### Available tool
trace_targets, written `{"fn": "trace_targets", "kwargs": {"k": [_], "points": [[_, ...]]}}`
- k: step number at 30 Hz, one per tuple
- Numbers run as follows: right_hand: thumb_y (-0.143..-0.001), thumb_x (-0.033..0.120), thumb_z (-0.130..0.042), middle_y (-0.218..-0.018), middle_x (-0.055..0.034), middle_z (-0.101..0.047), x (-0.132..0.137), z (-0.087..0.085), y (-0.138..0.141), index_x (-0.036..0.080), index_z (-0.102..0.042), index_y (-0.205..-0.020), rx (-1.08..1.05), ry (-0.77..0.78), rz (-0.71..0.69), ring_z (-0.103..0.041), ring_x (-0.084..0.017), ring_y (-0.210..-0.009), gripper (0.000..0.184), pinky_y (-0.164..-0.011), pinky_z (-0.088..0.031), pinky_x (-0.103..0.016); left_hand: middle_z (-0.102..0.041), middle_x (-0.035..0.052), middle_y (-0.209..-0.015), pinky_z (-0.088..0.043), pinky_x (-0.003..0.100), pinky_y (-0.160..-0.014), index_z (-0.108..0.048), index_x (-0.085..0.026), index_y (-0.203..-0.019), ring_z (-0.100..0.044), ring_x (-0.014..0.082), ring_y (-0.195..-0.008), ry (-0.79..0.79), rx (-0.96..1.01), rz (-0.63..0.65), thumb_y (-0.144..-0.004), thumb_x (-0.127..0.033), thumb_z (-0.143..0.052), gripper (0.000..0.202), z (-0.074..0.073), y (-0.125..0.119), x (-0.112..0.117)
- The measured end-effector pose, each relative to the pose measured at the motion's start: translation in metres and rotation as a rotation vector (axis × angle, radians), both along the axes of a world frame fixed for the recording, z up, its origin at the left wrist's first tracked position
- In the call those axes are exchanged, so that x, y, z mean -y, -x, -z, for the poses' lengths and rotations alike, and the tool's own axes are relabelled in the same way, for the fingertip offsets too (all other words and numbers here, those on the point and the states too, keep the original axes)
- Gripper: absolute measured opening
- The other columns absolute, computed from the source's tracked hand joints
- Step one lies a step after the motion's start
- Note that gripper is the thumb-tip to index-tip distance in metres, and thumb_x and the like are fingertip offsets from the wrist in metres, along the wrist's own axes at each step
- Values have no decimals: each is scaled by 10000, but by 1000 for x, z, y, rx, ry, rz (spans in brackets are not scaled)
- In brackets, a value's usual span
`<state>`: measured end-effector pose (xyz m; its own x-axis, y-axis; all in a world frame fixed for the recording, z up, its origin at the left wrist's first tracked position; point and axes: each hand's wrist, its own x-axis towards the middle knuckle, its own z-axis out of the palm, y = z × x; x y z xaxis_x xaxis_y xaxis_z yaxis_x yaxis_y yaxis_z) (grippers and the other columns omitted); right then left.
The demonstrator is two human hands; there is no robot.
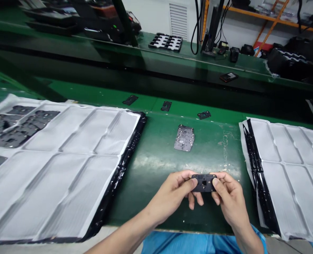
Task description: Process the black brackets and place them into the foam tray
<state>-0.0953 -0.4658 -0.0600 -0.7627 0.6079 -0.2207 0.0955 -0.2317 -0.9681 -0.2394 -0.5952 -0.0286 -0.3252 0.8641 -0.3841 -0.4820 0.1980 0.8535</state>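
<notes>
A small flat black plastic part (204,183) with a square hole is held between both hands above the near edge of the green bench (156,169). My left hand (172,194) pinches its left end with thumb and fingers. My right hand (229,195) pinches the right end. Just beyond the hands lies a small overlapping row of grey metal plates (184,138) on the bench.
A large white-lined tray (66,162) lies at the left, with several dark parts (16,128) in its far-left pockets. Another white-lined tray (289,169) lies at the right. Three dark parts (166,106) rest on the green belt behind. A black tray (166,42) and cables sit farther back.
</notes>
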Motion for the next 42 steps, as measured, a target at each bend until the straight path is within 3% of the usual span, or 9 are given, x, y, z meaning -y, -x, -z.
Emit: {"fn": "trace_targets", "kwargs": {"k": [11,23,34,42], "points": [[-910,585,-725,-474,82,-477,7,-12,19,158,-694,-885,19,-20,54,-397,-66,-381,429,-405,-283,-184,-742,68,-598,-433,236,-474,-722,-101,-925,-537,117,-423,158,-183,19,-923,-472,-552,408,0,14,0],[-832,482,-783,-585,67,-488,11,0,26,193,-575,-704,63,105,118,-345,-52,-451,379,-403,-262,-152,-745,27,-626,-460,252,-551,-752,-135,-1011,-567,128,-481,140,-275,95,-949,-485,-538,415,-10,18,9],[-813,561,-802,-521,102,-426,13,-3,28,201,-554,-713,66,93,72,-280,-31,-381,449,-356,-227,-142,-700,19,-601,-469,244,-523,-753,-119,-1001,-556,125,-480,165,-256,101,-934,-473,-552,413,-9,19,15],[-847,544,-786,-562,53,-571,10,-3,22,192,-579,-715,47,71,27,-347,-32,-333,428,-358,-257,-171,-678,8,-586,-445,228,-495,-766,-140,-960,-544,118,-467,176,-272,113,-942,-466,-560,386,-8,15,16]]}}
